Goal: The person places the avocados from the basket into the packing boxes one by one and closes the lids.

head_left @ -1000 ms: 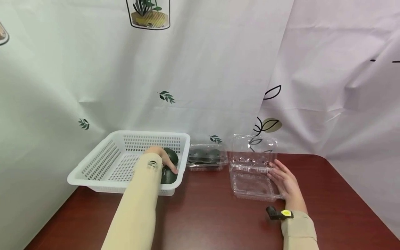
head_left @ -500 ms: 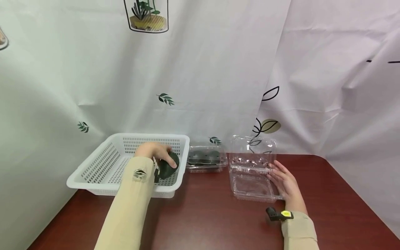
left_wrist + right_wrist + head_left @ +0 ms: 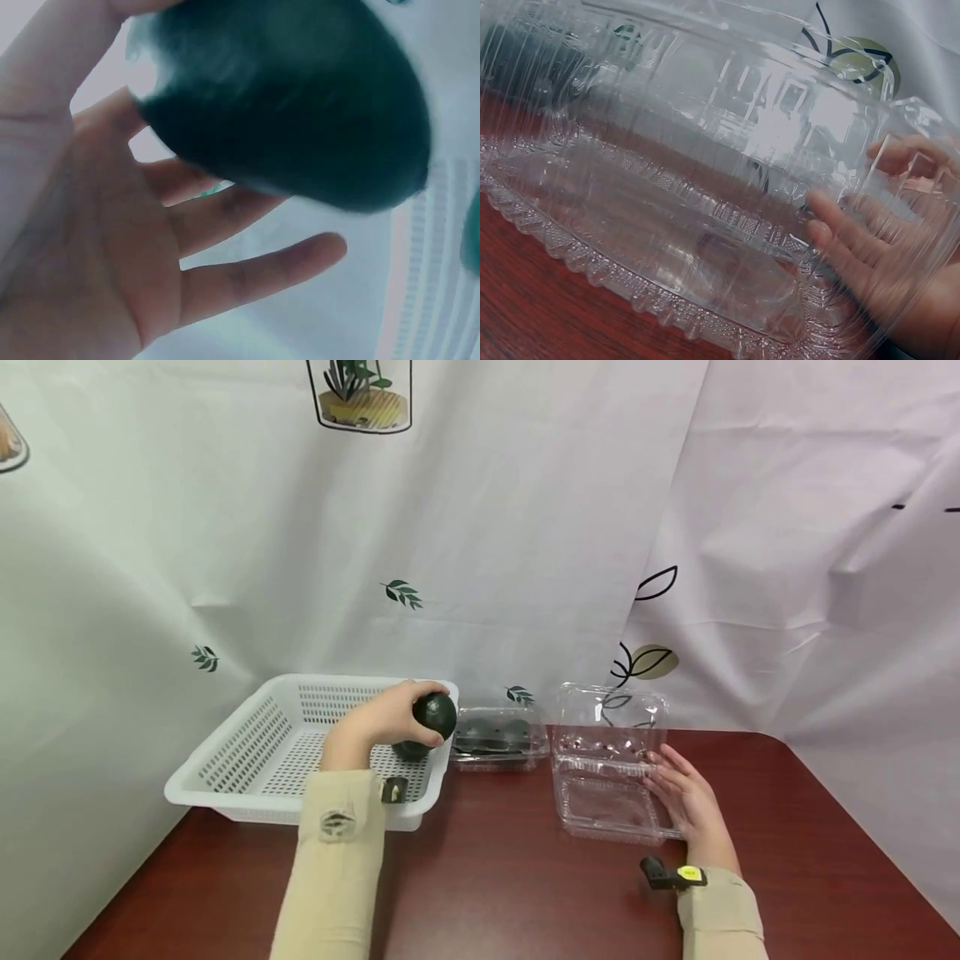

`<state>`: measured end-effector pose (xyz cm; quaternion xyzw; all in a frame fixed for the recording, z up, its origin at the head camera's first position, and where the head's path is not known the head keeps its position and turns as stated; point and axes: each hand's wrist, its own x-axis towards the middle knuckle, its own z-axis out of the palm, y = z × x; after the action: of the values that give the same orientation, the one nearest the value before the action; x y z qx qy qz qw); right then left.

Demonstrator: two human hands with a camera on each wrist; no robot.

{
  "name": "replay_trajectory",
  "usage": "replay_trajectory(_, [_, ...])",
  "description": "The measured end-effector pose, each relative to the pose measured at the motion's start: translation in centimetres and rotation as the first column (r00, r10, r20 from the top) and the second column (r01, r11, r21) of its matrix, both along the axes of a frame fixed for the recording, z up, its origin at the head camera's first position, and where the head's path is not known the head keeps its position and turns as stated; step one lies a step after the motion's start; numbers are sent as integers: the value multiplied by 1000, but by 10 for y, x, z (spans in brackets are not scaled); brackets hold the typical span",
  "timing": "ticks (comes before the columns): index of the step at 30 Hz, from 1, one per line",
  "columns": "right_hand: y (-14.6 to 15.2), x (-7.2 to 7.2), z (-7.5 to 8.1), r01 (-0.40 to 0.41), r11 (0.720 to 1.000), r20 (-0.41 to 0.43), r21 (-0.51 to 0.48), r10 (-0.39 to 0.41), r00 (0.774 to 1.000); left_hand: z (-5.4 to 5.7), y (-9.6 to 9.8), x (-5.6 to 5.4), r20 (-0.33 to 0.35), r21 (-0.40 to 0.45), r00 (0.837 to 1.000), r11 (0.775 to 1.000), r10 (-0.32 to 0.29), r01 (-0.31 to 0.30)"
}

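In the head view my left hand holds a dark green avocado at the right rim of a white basket. The left wrist view shows the avocado large, pinched by thumb and fingers, with the other fingers spread. Another avocado sits in the basket below, partly hidden. My right hand rests against the right side of a clear plastic clamshell box, whose lid stands raised. Through the transparent wall, the right wrist view shows the fingers fairly straight. No fruit lies in this box.
A closed clear clamshell box with dark green fruit inside stands between the basket and the raised-lid box. A printed white cloth hangs behind the reddish-brown table. A small black wrist camera sits on the right wrist.
My left hand has gripped an avocado low in the basket and lifted it to the right rim. My right hand and the raised-lid box have stayed in place.
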<state>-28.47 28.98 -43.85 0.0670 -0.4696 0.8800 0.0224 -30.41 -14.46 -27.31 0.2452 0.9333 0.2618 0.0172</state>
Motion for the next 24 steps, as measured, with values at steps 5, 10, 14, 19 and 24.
replay_trajectory(5, [-2, 1, -2, 6, 1000, 7, 21, -6, 1000, -10, 6, 17, -64, 147, 996, 988, 63, -53])
replay_trajectory(10, [-3, 1, -1, 28, 999, 27, 34, -29, 999, -16, 12, 25, -145, 254, 982, 964, 122, -82])
replay_trajectory(14, [-2, 1, -1, 35, 998, 36, 44, -37, 999, -17, 18, 32, -197, 324, 963, 939, 185, -114])
replay_trajectory(19, [-1, 2, -2, 19, 999, 18, 33, -20, 1000, -21, 24, 39, -267, 376, 932, 917, 244, -133])
replay_trajectory(24, [1, 1, -1, 14, 1000, 6, 9, -14, 1000, -22, 32, 39, -330, 393, 907, 912, 262, -120])
